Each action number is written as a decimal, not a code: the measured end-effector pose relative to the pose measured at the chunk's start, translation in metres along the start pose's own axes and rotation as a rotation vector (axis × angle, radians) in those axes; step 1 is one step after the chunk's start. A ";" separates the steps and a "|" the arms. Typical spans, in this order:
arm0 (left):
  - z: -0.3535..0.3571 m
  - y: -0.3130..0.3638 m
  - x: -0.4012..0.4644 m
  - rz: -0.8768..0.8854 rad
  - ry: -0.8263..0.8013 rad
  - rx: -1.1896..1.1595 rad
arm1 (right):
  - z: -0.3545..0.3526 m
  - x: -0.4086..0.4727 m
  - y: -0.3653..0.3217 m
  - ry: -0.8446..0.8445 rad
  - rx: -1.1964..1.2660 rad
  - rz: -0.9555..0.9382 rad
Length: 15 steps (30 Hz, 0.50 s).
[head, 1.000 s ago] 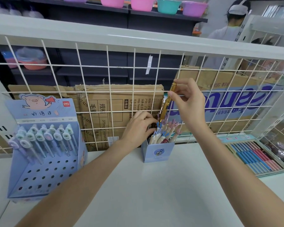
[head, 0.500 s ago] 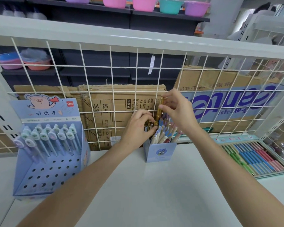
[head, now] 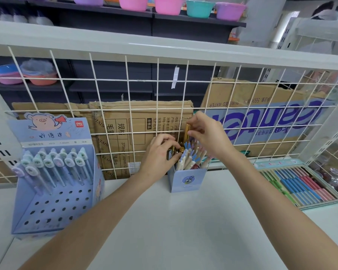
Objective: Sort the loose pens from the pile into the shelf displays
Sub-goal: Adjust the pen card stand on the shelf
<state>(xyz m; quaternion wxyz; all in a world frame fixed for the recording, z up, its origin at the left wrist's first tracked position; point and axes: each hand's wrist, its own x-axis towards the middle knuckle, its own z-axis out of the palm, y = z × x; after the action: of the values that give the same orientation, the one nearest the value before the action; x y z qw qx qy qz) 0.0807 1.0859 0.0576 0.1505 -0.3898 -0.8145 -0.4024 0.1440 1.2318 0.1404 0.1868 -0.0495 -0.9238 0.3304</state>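
My left hand (head: 160, 152) grips the rim of the pen box (head: 187, 178), steadying it. My right hand (head: 207, 137) pinches the gold pen (head: 186, 131), now lowered from above until its tip sinks among the pens there. It's nearly seated against the grid (head: 125, 90), so release looks next.

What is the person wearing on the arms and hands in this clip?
Nothing that shows: both forearms are bare to the frame's edge, no sleeves in view. The left hand and right hand have no gloves; no rings, watch or bracelet can be seen.
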 end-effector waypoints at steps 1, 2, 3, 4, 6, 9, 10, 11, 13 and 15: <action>0.000 0.000 0.000 -0.003 0.005 0.005 | 0.000 0.001 0.000 0.006 -0.014 -0.006; 0.000 0.000 0.001 -0.006 0.011 0.003 | 0.000 0.001 -0.001 0.012 -0.023 -0.011; 0.001 0.001 0.001 -0.009 0.014 -0.001 | 0.000 0.002 0.000 0.018 -0.032 -0.013; 0.001 0.001 0.001 -0.008 0.013 -0.005 | 0.002 0.002 -0.001 0.024 -0.049 -0.014; 0.001 0.002 0.001 0.008 0.002 -0.011 | 0.005 0.003 0.000 0.043 -0.104 -0.017; 0.000 0.005 0.001 0.027 0.023 -0.010 | 0.009 0.004 0.002 0.073 -0.155 -0.021; -0.001 0.006 0.001 0.019 0.041 -0.009 | 0.010 0.005 0.003 0.081 -0.169 -0.022; -0.002 0.007 0.002 0.005 0.055 -0.006 | 0.011 0.005 0.003 0.086 -0.180 -0.020; -0.002 0.008 0.004 -0.030 0.072 0.018 | 0.011 0.006 0.004 0.101 -0.184 -0.015; -0.001 0.011 0.007 -0.073 0.090 0.048 | 0.011 0.007 0.004 0.143 -0.173 -0.013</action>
<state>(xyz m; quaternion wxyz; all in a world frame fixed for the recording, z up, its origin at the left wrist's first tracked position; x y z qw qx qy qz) 0.0847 1.0926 0.0676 0.1815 -0.3375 -0.8301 -0.4051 0.1326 1.2293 0.1323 0.2494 -0.0828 -0.9336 0.2438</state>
